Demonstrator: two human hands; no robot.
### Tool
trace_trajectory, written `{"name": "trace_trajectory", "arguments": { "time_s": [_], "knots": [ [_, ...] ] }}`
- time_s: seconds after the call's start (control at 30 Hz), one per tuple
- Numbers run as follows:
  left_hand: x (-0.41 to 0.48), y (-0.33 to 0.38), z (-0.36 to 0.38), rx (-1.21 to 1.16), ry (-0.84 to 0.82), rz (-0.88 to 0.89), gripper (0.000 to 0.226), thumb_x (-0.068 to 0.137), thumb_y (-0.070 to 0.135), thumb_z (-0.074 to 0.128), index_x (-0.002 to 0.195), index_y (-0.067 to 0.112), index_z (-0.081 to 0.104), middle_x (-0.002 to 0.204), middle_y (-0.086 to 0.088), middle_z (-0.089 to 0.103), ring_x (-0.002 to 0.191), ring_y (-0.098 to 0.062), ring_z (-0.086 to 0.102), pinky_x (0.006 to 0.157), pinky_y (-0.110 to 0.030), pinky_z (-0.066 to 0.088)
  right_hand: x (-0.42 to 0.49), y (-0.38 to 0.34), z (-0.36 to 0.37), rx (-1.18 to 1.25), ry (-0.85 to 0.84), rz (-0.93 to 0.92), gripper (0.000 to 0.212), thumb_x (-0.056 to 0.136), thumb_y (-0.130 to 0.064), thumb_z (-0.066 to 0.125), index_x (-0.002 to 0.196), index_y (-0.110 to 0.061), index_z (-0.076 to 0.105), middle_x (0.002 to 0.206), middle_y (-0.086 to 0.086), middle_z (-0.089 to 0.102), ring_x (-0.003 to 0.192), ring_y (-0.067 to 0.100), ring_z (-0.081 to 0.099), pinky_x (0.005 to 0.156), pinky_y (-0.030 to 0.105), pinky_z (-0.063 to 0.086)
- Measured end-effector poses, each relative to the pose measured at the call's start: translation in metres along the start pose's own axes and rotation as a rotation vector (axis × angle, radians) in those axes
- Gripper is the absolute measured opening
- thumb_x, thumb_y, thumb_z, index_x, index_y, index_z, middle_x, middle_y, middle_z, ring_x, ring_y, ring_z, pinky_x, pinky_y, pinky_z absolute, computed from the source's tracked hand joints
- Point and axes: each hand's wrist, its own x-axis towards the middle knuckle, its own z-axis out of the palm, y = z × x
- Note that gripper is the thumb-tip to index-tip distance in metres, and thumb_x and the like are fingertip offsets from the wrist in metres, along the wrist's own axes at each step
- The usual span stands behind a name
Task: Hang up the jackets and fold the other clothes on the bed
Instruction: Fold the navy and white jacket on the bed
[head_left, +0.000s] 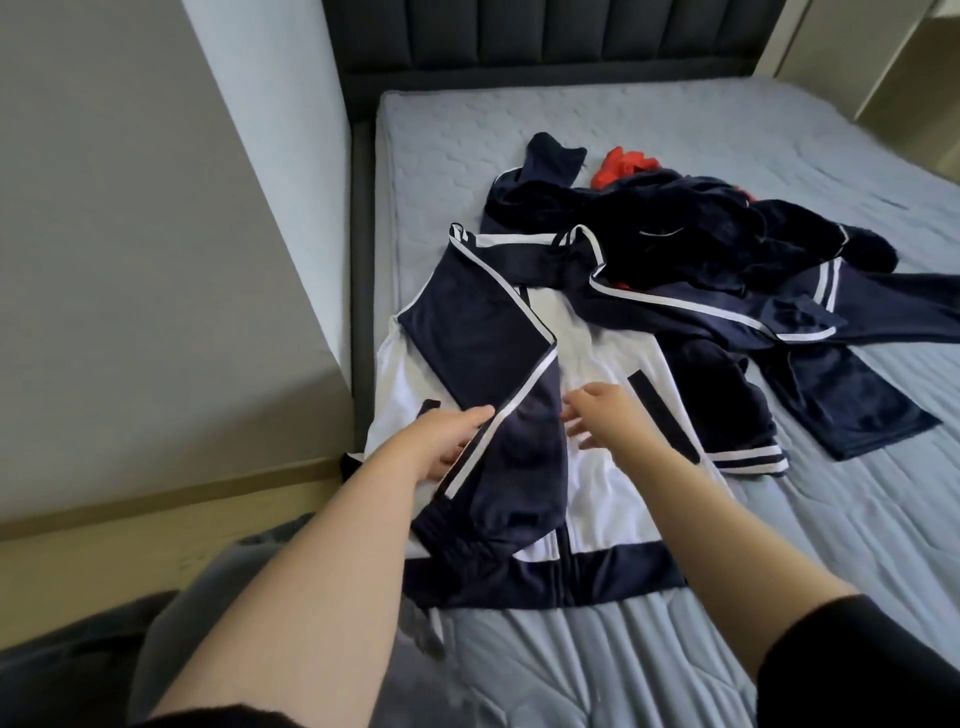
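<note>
Navy-and-white jacket (587, 353) lies flat on the bed (831, 545) under both hands. The left hand (447, 441) pinches its folded-over sleeve (493, 364); the right hand (602, 410) hovers just beside, fingers relaxed, grasping nothing. It looks mid-straightening; next it likely needs lifting for hanging.

Bare mattress (857, 519) lies open right; clothes pile (701, 228) blocks the middle.
</note>
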Motion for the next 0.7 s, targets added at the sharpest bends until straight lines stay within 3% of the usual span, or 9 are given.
{"name": "trace_trajectory", "arguments": {
  "time_s": [0.07, 0.13, 0.2, 0.3, 0.43, 0.5, 0.57, 0.63, 0.7],
  "knots": [
    [-0.001, -0.008, 0.001, 0.258, 0.022, 0.059, 0.029, 0.085, 0.041, 0.065, 0.093, 0.013, 0.066, 0.091, -0.003, 0.062, 0.081, -0.020, 0.057, 0.074, -0.028, 0.045, 0.005, 0.022, 0.001, -0.038, 0.061, 0.064, 0.021, 0.092, -0.017, 0.049, 0.092, 0.002, 0.059, 0.082, 0.014, 0.061, 0.070, 0.026, 0.056, 0.057, 0.033, 0.045],
    [0.000, -0.013, 0.001, 0.386, 0.066, 0.083, 0.024, 0.087, 0.031, 0.064, 0.081, 0.008, 0.062, 0.088, -0.012, 0.061, 0.081, -0.023, 0.056, 0.075, -0.031, 0.044, 0.004, 0.038, 0.009, -0.002, 0.006, 0.158, 0.021, 0.092, -0.019, 0.051, 0.081, -0.001, 0.056, 0.077, 0.016, 0.060, 0.065, 0.028, 0.056, 0.051, 0.032, 0.042],
    [0.000, -0.016, 0.000, 0.468, 0.123, 0.091, 0.027, 0.091, 0.020, 0.055, 0.094, -0.006, 0.062, 0.103, -0.030, 0.061, 0.085, -0.031, 0.058, 0.074, -0.035, 0.045, 0.003, 0.047, 0.019, -0.001, -0.004, 0.169, 0.024, 0.092, -0.021, 0.054, 0.078, -0.001, 0.056, 0.072, 0.016, 0.059, 0.062, 0.029, 0.057, 0.049, 0.031, 0.043],
    [-0.005, -0.017, -0.008, 0.528, 0.278, 0.112, 0.031, 0.097, 0.013, 0.042, 0.114, -0.005, 0.060, 0.118, -0.021, 0.061, 0.099, -0.032, 0.057, 0.070, -0.031, 0.043, 0.003, 0.047, 0.028, 0.010, 0.018, 0.136, 0.026, 0.091, -0.022, 0.056, 0.078, -0.001, 0.057, 0.069, 0.014, 0.060, 0.055, 0.027, 0.057, 0.050, 0.032, 0.044],
    [-0.011, -0.030, -0.025, 0.444, 0.386, 0.138, 0.032, 0.099, 0.017, 0.036, 0.098, -0.004, 0.060, 0.110, -0.023, 0.060, 0.092, -0.035, 0.054, 0.067, -0.033, 0.037, 0.003, 0.043, 0.039, 0.030, 0.027, 0.063, 0.022, 0.092, -0.022, 0.055, 0.077, -0.006, 0.058, 0.064, 0.011, 0.063, 0.047, 0.021, 0.061, 0.042, 0.026, 0.046],
    [-0.014, -0.037, -0.029, 0.433, 0.380, 0.129, 0.032, 0.099, 0.018, 0.036, 0.092, -0.004, 0.059, 0.094, -0.023, 0.058, 0.080, -0.030, 0.048, 0.069, -0.034, 0.036, 0.002, 0.045, 0.050, 0.072, 0.048, 0.032, 0.019, 0.091, -0.021, 0.055, 0.079, -0.007, 0.055, 0.064, 0.011, 0.063, 0.046, 0.020, 0.064, 0.043, 0.027, 0.049],
    [-0.017, -0.044, -0.032, 0.416, 0.374, 0.140, 0.030, 0.098, 0.020, 0.039, 0.075, 0.006, 0.053, 0.073, -0.011, 0.049, 0.066, -0.022, 0.041, 0.062, -0.031, 0.031, -0.001, 0.049, 0.063, 0.062, 0.025, 0.029, 0.014, 0.091, -0.022, 0.058, 0.085, -0.012, 0.050, 0.069, 0.011, 0.063, 0.046, 0.020, 0.064, 0.043, 0.027, 0.050],
    [-0.015, -0.053, -0.033, 0.468, 0.371, 0.174, 0.033, 0.097, 0.024, 0.044, 0.067, 0.012, 0.043, 0.066, -0.003, 0.044, 0.061, -0.019, 0.039, 0.055, -0.031, 0.028, -0.004, 0.055, 0.074, -0.068, -0.020, 0.013, 0.019, 0.088, -0.023, 0.062, 0.096, -0.014, 0.048, 0.080, 0.008, 0.062, 0.051, 0.020, 0.064, 0.045, 0.028, 0.049],
    [-0.014, -0.063, -0.032, 0.559, 0.403, 0.195, 0.027, 0.097, 0.028, 0.047, 0.074, 0.013, 0.050, 0.070, -0.001, 0.049, 0.065, -0.021, 0.044, 0.052, -0.029, 0.030, -0.006, 0.060, 0.081, -0.321, -0.022, -0.065, 0.024, 0.087, -0.024, 0.062, 0.101, -0.015, 0.045, 0.090, 0.006, 0.060, 0.068, 0.022, 0.061, 0.057, 0.031, 0.049]
  ]
}}
